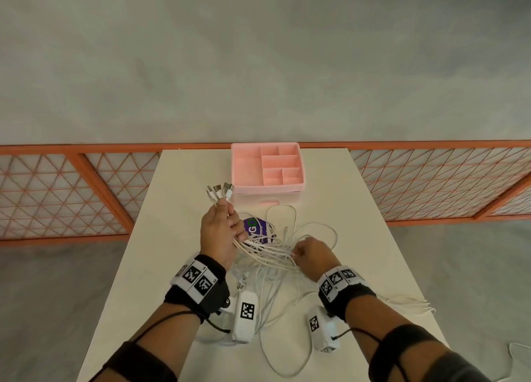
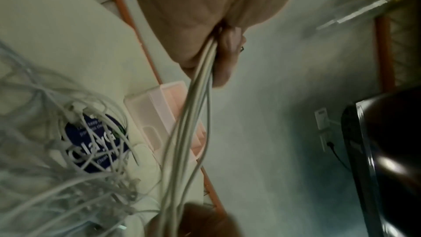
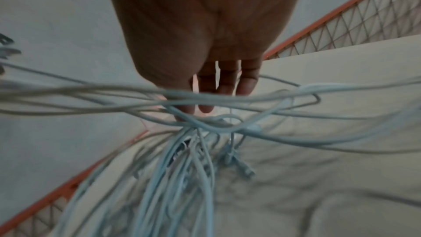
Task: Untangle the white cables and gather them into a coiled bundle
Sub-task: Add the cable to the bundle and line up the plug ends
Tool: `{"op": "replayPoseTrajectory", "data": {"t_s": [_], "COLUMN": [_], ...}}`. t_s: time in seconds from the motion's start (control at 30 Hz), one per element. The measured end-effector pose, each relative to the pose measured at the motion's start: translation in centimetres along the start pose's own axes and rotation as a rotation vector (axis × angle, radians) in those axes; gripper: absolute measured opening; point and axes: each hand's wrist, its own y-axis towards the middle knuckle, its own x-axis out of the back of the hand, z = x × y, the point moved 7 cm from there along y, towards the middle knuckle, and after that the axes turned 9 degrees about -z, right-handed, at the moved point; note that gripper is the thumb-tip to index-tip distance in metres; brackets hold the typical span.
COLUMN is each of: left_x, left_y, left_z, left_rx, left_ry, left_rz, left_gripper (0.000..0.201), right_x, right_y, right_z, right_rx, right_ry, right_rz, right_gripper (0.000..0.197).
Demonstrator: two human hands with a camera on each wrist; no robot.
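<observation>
Several white cables (image 1: 267, 252) stretch between my two hands over the white table (image 1: 184, 186). My left hand (image 1: 222, 226) is raised and grips a bunch of them, with their USB plugs (image 1: 219, 192) sticking up past the fingers. In the left wrist view the strands (image 2: 189, 114) run out from under that hand (image 2: 223, 57). My right hand (image 1: 310, 253) is lower, fingers curled round the same strands. In its wrist view the cables (image 3: 182, 168) cross under the fingers (image 3: 227, 82) and hang in a tangle. Loose loops (image 1: 284, 324) lie on the table near me.
A pink divided tray (image 1: 233, 166) stands at the table's far edge. A purple round label (image 1: 255, 229) (image 2: 95, 143) lies under the cables. Some cable ends (image 1: 413, 304) trail to the right table edge. An orange mesh railing (image 1: 86, 191) runs behind the table.
</observation>
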Motion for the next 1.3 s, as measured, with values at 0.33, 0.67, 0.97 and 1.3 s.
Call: {"op": "replayPoseTrajectory", "data": {"t_s": [0.33,0.67,0.97,1.3], "left_x": [-1.6,-3.6,-1.2,-2.7], "left_y": [-0.7,-2.0,-0.8,-0.4], "left_z": [-0.5,2.2,2.6,1.2], "left_rx": [-0.105,-0.05,0.008,-0.189], "left_ry": [0.187,0.261,0.244,0.492], "left_rz": [0.082,0.224,0.103,0.093], "left_gripper": [0.027,0.009,0.014,0.013], "right_x": [12.0,12.0,15.5,6.9], "right_y": [1.5,0.0,0.5,0.5], "right_z": [9.6,13.0,10.6,6.8], "right_rx": [0.063,0.156,0.177,0.063], "right_ry": [1.069,1.329,1.216,-0.072], "right_rz": [-0.195,-0.03,-0.247,-0.077], "right_gripper": [0.006,0.011,0.04,0.04]}}
